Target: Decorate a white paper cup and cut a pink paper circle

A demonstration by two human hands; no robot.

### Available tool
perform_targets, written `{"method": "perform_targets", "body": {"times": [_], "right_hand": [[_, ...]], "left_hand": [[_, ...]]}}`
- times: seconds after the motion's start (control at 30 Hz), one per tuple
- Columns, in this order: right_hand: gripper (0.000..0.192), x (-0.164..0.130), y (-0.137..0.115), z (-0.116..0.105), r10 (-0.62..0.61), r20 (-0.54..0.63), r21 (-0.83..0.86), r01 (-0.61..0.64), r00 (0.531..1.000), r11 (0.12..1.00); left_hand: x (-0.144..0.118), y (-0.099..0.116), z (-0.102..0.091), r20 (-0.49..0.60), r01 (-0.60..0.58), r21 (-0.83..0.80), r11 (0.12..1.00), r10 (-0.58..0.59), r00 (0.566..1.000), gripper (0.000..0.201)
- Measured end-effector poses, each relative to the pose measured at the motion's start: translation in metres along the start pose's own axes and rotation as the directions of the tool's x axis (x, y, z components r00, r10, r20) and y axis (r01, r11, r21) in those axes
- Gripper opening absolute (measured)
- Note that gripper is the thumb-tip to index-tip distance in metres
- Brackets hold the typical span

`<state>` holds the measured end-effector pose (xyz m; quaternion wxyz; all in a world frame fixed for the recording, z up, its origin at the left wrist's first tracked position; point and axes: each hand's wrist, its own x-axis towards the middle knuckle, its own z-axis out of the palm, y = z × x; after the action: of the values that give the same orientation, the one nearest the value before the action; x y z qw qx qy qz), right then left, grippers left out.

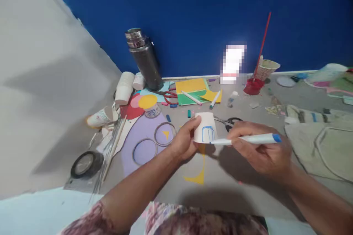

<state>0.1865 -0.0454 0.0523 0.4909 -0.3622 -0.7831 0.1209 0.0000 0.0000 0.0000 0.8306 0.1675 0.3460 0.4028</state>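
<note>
My left hand [185,141] is closed around a white paper cup [204,120], held upside down with its wider rim downward. On the cup's side facing me is a blue outline with a curved top and upright lines inside. A white marker [252,139] with a blue end lies in the pinch of my right hand [263,150]. Its tip touches the cup near the lower edge of the drawing. Just behind the cup lie black-handled scissors [230,122], partly covered by it and by my right hand.
A dark thermos [146,62] stands at the back near stacked paper cups [124,88]. Purple paper [129,128] with two tape rings lies left, beside a black tape roll [85,164]. Coloured papers [190,85], markers and red-handled scissors [170,97] lie behind. A cloth [306,143] is right.
</note>
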Motion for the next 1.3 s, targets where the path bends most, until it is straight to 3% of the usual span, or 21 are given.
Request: {"method": "perform_targets", "body": {"times": [0.17, 0.33, 0.47, 0.63, 0.8, 0.9, 1.07, 1.2, 1.3], "right_hand": [[0.01, -0.0113, 0.0024, 0.002, 0.022, -0.119, -0.061, -0.029, 0.993, 0.998], [0.013, -0.0096, 0.0015, 0.0024, -0.017, -0.04, -0.011, 0.017, 0.999, 1.0], [0.01, -0.0089, 0.0022, 0.0032, -0.034, -0.106, -0.065, 0.028, 0.994, 0.997], [0.012, -0.0072, 0.002, 0.004, -0.084, -0.036, -0.015, 0.084, 0.996, 0.996], [0.011, -0.008, 0.0018, 0.0038, -0.044, -0.093, -0.091, 0.036, 0.995, 0.995], [0.013, -0.0096, 0.0028, 0.0036, -0.057, -0.043, -0.046, 0.055, 0.997, 0.997], [0.014, -0.0085, 0.0014, 0.0008, -0.01, -0.139, -0.117, -0.007, 0.99, 0.993], [0.017, -0.0069, -0.0005, -0.0007, -0.015, -0.056, -0.057, 0.012, 0.998, 0.998], [0.013, -0.0097, 0.0025, 0.0012, -0.025, -0.108, -0.087, 0.016, 0.994, 0.996]], "left_hand": [[0.0009, -0.0013, -0.001, 0.032, -0.068, 0.025, 0.997, 0.068, 0.997, 0.032], [-0.0002, -0.0024, -0.0021, 0.062, -0.109, 0.067, 0.992, 0.105, 0.993, 0.039], [-0.0008, -0.0031, -0.0014, 0.073, -0.162, 0.088, 0.983, 0.156, 0.985, 0.043], [-0.0029, -0.0027, -0.0003, 0.065, -0.162, 0.117, 0.98, 0.155, 0.986, 0.044], [-0.0052, -0.0024, 0.0011, 0.058, -0.195, 0.116, 0.974, 0.189, 0.98, 0.044], [-0.0052, -0.0026, 0.0012, 0.053, -0.191, 0.121, 0.974, 0.186, 0.981, 0.044], [-0.0025, -0.0029, -0.0006, 0.048, -0.169, 0.083, 0.982, 0.166, 0.985, 0.045], [-0.0008, -0.0023, -0.0015, 0.042, -0.115, 0.064, 0.991, 0.112, 0.993, 0.044], [-0.0009, -0.0023, -0.0007, 0.036, -0.111, 0.059, 0.992, 0.109, 0.993, 0.04]]}}
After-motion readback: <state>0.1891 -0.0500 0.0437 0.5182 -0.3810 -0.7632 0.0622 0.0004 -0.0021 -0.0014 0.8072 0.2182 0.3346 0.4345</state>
